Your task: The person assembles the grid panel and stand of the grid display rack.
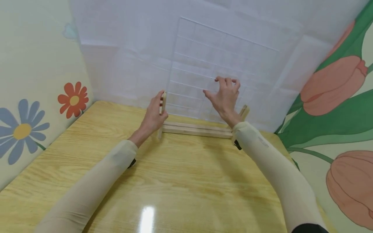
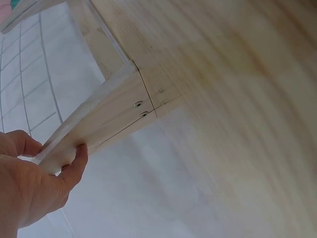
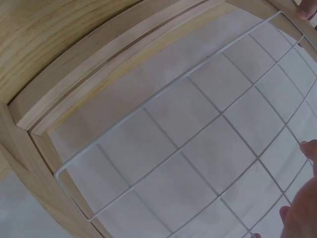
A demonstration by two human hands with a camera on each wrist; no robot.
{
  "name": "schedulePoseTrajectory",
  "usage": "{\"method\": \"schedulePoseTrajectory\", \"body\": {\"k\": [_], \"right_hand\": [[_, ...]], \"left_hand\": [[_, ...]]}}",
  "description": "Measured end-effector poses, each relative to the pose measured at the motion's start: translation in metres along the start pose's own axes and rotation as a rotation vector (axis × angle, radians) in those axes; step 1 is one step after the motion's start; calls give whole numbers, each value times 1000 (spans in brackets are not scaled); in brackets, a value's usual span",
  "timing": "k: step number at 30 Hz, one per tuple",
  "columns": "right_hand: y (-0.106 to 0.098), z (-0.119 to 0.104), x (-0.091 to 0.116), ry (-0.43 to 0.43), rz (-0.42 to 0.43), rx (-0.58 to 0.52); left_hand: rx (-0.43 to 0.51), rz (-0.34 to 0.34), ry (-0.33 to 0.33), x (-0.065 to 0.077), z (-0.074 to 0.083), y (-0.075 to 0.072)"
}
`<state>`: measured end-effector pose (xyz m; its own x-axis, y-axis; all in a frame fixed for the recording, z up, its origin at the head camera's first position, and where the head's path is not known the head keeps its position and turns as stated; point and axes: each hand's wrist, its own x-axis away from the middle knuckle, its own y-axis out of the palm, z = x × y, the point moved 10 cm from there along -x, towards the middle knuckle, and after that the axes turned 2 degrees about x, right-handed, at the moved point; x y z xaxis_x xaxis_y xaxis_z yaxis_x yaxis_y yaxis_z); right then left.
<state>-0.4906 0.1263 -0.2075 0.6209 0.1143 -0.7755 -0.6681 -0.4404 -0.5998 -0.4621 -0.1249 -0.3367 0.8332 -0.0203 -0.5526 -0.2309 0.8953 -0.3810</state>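
Note:
A pale wooden stand (image 1: 198,130) has two low parallel rails and an upright at each end. My left hand (image 1: 153,113) grips the top of the left upright (image 2: 99,116) between thumb and fingers; two screw heads show on its side. A thin white wire grid (image 1: 201,61) rises behind the stand, faint against the white sheet. My right hand (image 1: 225,95) holds the grid's wires with curved, spread fingers. The right wrist view shows the lower wire of the grid (image 3: 143,105) above the rails, its corner beside an upright (image 3: 37,191); contact there is unclear.
The stand is at the back of a glossy wood-grain table (image 1: 163,174). A creased white sheet (image 1: 122,64) hangs behind it. Flower-patterned walls (image 1: 21,129) flank the table on both sides.

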Motion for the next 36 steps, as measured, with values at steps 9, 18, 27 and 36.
{"method": "schedulePoseTrajectory", "body": {"k": [9, 18, 27, 36], "right_hand": [[11, 4, 9, 11, -49, 21], [25, 7, 33, -56, 4, 40], [34, 9, 40, -60, 7, 41], [36, 3, 42, -141, 41, 26]], "left_hand": [[-1, -5, -7, 1, 0, 4], [-1, -21, -8, 1, -2, 7], [-7, -4, 12, 1, 3, 5], [-9, -6, 9, -1, 3, 1]]}}
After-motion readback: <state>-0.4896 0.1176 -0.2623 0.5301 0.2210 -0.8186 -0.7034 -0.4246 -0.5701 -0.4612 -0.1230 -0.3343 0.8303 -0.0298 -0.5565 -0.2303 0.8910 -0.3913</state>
